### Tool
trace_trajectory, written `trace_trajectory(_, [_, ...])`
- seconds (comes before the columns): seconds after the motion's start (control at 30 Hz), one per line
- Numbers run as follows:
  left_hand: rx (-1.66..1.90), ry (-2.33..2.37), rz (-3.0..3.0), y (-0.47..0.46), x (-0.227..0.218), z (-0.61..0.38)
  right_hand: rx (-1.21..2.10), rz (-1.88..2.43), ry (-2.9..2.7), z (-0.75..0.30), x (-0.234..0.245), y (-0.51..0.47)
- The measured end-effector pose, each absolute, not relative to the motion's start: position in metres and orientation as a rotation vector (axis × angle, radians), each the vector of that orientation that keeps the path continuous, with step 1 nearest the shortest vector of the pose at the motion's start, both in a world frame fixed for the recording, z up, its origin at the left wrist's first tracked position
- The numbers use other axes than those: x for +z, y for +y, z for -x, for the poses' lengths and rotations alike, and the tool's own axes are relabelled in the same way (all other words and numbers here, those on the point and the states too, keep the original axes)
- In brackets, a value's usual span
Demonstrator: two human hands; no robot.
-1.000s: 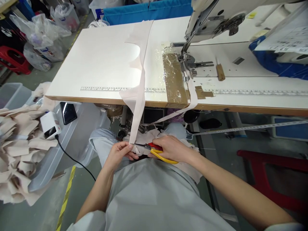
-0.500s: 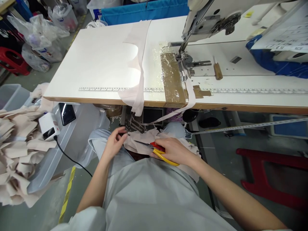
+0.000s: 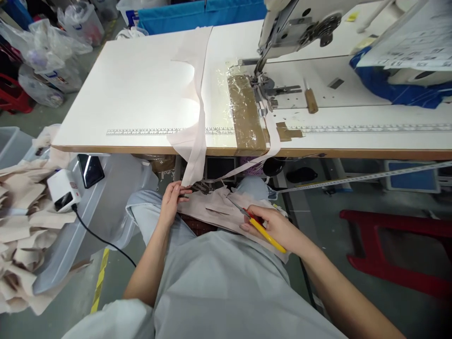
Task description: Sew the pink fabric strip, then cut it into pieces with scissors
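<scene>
My right hand (image 3: 273, 227) is closed around red-and-yellow scissors (image 3: 259, 226), their blades pointing up-left over pale pink fabric pieces (image 3: 215, 209) on my lap. At the left edge of those pieces rests my left hand (image 3: 172, 197), its fingertips pinching the fabric just below the hanging end of a pale pink strip (image 3: 196, 141). That strip drapes off the front edge of the white sewing table (image 3: 134, 94). A second narrow strip (image 3: 271, 141) runs from the sewing machine (image 3: 300, 28) needle area down over the table edge.
A clear plastic bin (image 3: 88, 207) stands at my left with a white device, a phone and a heap of pink cut pieces (image 3: 17, 216). A red stool (image 3: 399, 254) stands on the floor at the right. Plastic bags lie at the far left. A blue bundle sits on the table's right.
The long strip left my left hand and now hangs free off the table. My left hand shifted to the lap fabric. My right hand moved right with the scissors.
</scene>
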State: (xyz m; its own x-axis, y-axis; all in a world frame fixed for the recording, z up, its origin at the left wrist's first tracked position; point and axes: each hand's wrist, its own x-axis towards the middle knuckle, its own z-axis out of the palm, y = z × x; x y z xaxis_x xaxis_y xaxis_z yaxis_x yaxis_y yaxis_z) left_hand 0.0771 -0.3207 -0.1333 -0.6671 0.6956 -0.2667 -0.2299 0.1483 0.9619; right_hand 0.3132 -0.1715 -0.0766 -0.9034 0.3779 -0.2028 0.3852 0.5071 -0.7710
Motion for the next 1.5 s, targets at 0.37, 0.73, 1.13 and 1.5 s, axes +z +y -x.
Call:
trace_trajectory(0.37, [1.419,2.058,-0.534,-0.292,-0.130,-0.071,-1.396,-0.738,2.732,-0.314,-0.079,-0.175])
trace_trajectory(0.73, [1.179,1.920,-0.406,-0.360,-0.135,-0.094,-1.440,-0.804,2.629,-0.322,-0.087,-0.175])
trace_trajectory(1.13, [1.186,1.753,-0.809,-0.344,-0.062,-0.121,-1.475,-0.430,2.449,-0.298,-0.066,-0.172])
trace_trajectory(1.5, [1.262,1.391,-0.366,-0.340,-0.067,-0.119,-1.499,-0.270,2.251,-0.277,-0.067,-0.157])
